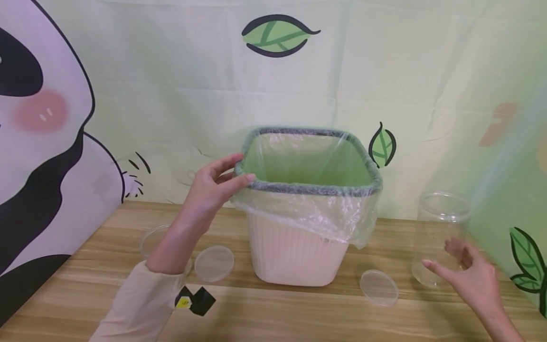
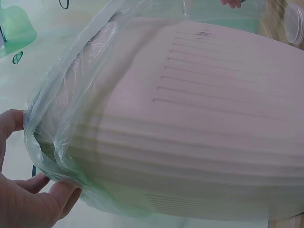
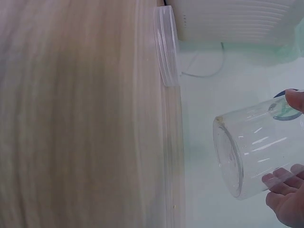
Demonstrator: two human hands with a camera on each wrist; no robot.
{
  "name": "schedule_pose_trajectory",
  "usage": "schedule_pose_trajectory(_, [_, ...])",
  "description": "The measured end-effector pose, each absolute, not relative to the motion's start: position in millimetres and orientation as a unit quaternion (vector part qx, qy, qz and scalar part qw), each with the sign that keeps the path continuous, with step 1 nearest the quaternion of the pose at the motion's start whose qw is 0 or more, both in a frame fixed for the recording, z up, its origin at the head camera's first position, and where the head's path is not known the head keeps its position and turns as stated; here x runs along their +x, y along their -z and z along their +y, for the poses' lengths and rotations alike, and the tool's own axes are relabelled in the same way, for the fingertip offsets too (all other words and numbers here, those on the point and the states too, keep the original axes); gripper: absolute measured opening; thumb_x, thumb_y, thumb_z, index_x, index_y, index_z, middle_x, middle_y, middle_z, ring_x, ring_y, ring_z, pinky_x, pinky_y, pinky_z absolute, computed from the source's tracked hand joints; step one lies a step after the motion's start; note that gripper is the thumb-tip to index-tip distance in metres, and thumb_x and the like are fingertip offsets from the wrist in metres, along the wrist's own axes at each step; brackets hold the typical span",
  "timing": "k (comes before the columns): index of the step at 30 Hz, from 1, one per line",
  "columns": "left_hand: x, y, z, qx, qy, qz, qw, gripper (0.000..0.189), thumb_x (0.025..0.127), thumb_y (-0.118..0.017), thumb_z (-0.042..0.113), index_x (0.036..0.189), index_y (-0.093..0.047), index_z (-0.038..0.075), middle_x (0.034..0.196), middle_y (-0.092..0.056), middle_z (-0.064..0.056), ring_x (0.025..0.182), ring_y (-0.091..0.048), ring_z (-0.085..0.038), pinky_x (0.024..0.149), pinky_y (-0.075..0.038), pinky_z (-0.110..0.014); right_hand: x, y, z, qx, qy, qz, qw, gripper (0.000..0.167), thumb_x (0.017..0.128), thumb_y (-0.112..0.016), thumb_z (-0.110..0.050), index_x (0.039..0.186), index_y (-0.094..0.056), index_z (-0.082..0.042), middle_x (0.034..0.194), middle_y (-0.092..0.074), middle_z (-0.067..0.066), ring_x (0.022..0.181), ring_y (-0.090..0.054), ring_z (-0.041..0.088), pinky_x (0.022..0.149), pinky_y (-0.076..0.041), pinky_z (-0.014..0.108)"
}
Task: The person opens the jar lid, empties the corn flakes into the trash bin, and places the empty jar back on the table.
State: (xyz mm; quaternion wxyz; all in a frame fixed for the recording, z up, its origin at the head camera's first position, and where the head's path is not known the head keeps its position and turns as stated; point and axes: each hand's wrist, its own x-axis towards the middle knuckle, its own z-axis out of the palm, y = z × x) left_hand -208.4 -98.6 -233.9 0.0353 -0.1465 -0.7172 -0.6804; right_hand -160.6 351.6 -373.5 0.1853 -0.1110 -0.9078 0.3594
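A pale pink trash bin stands mid-table, lined with a translucent bag folded over its grey rim. My left hand holds the rim at its left corner, thumb in front and fingers round the side; the left wrist view shows the thumb and fingers on the bag's folded edge. To the right, my right hand grips a clear plastic jar, with thumb and fingers on opposite sides. Fingers show through the wall of the jar, whose base appears above the tabletop in the right wrist view.
One clear round lid lies left of the bin, another lid lies to its right. Behind my left forearm, a clear round rim is partly hidden. A printed backdrop stands behind the wooden table.
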Motion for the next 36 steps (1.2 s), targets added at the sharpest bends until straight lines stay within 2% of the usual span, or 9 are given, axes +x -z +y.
schedule_pose_trajectory(3, [-208.6, 234.3, -98.6, -0.149, 0.680, -0.717, 0.037, 0.057, 0.085, -0.062, 0.016, 0.136, -0.040, 0.007, 0.137, -0.039, -0.011, 0.122, -0.040, -0.024, 0.100, -0.033, -0.041, -161.3, 375.8, 354.8, -0.109, -0.365, -0.907, 0.181, 0.082, 0.076, -0.072, -0.039, 0.135, -0.034, 0.004, 0.129, -0.045, 0.029, 0.116, -0.040, 0.047, 0.093, -0.041, 0.029])
schedule_pose_trajectory(5, [-208.5, 234.5, -98.6, -0.151, 0.680, -0.716, 0.038, 0.057, 0.085, -0.062, 0.016, 0.136, -0.039, 0.007, 0.138, -0.038, -0.011, 0.122, -0.041, -0.024, 0.100, -0.034, -0.040, -161.4, 377.2, 356.7, -0.105, -0.367, -0.907, 0.175, 0.084, 0.076, -0.072, -0.038, 0.137, -0.032, 0.003, 0.130, -0.044, 0.028, 0.118, -0.039, 0.046, 0.083, -0.039, 0.008])
schedule_pose_trajectory(7, [-208.7, 234.7, -98.7, -0.153, 0.680, -0.716, 0.038, 0.057, 0.085, -0.062, 0.015, 0.137, -0.039, 0.007, 0.138, -0.037, -0.010, 0.122, -0.041, -0.023, 0.100, -0.034, -0.040, -160.9, 378.5, 358.5, -0.100, -0.375, -0.907, 0.164, 0.085, 0.077, -0.071, -0.038, 0.139, -0.029, 0.002, 0.133, -0.041, 0.028, 0.119, -0.037, 0.045, 0.070, -0.030, -0.003])
schedule_pose_trajectory(15, [-208.3, 234.5, -98.5, -0.151, 0.681, -0.716, 0.038, 0.057, 0.085, -0.062, 0.015, 0.137, -0.039, 0.007, 0.139, -0.037, -0.009, 0.121, -0.041, -0.023, 0.100, -0.034, -0.040, -161.2, 383.4, 362.4, -0.100, -0.381, -0.910, 0.128, 0.089, 0.077, -0.071, -0.038, 0.142, -0.024, 0.001, 0.136, -0.037, 0.027, 0.121, -0.035, 0.045, 0.073, -0.037, 0.002])
schedule_pose_trajectory(19, [-207.5, 233.9, -98.4, -0.150, 0.680, -0.716, 0.038, 0.057, 0.085, -0.062, 0.016, 0.137, -0.039, 0.006, 0.138, -0.037, -0.010, 0.122, -0.041, -0.023, 0.100, -0.033, -0.040, -164.1, 388.6, 366.2, -0.107, -0.375, -0.913, 0.123, 0.091, 0.076, -0.072, -0.039, 0.143, -0.023, -0.002, 0.134, -0.040, 0.024, 0.119, -0.038, 0.043, 0.080, -0.049, 0.026])
schedule_pose_trajectory(22, [-207.7, 233.9, -98.5, -0.149, 0.680, -0.716, 0.038, 0.057, 0.085, -0.062, 0.016, 0.136, -0.040, 0.006, 0.138, -0.037, -0.010, 0.122, -0.041, -0.023, 0.100, -0.033, -0.040, -164.0, 390.3, 366.8, -0.103, -0.381, -0.912, 0.111, 0.092, 0.077, -0.071, -0.039, 0.143, -0.020, -0.002, 0.134, -0.039, 0.023, 0.120, -0.037, 0.043, 0.086, -0.042, 0.044])
schedule_pose_trajectory(25, [-208.0, 234.3, -98.7, -0.150, 0.681, -0.716, 0.039, 0.057, 0.085, -0.062, 0.015, 0.136, -0.039, 0.006, 0.138, -0.037, -0.011, 0.122, -0.041, -0.024, 0.100, -0.033, -0.040, -162.9, 389.3, 366.1, -0.106, -0.383, -0.913, 0.095, 0.093, 0.077, -0.070, -0.041, 0.144, -0.018, -0.003, 0.136, -0.037, 0.021, 0.122, -0.034, 0.042, 0.084, -0.046, 0.028])
schedule_pose_trajectory(26, [-208.2, 234.4, -98.7, -0.150, 0.681, -0.716, 0.039, 0.057, 0.085, -0.062, 0.015, 0.136, -0.039, 0.006, 0.138, -0.037, -0.011, 0.122, -0.041, -0.024, 0.100, -0.033, -0.040, -161.8, 388.8, 365.5, -0.099, -0.387, -0.912, 0.090, 0.093, 0.078, -0.069, -0.040, 0.144, -0.016, -0.002, 0.137, -0.035, 0.024, 0.122, -0.033, 0.044, 0.087, -0.044, 0.033])
schedule_pose_trajectory(36, [-209.0, 235.4, -98.4, -0.144, 0.680, -0.718, 0.039, 0.058, 0.084, -0.063, 0.016, 0.137, -0.039, 0.009, 0.138, -0.038, -0.008, 0.121, -0.041, -0.022, 0.100, -0.034, -0.039, -156.0, 385.7, 362.7, -0.111, -0.387, -0.914, 0.055, 0.092, 0.080, -0.066, -0.044, 0.144, -0.016, 0.000, 0.139, -0.032, 0.025, 0.125, -0.028, 0.044, 0.091, -0.041, 0.038])
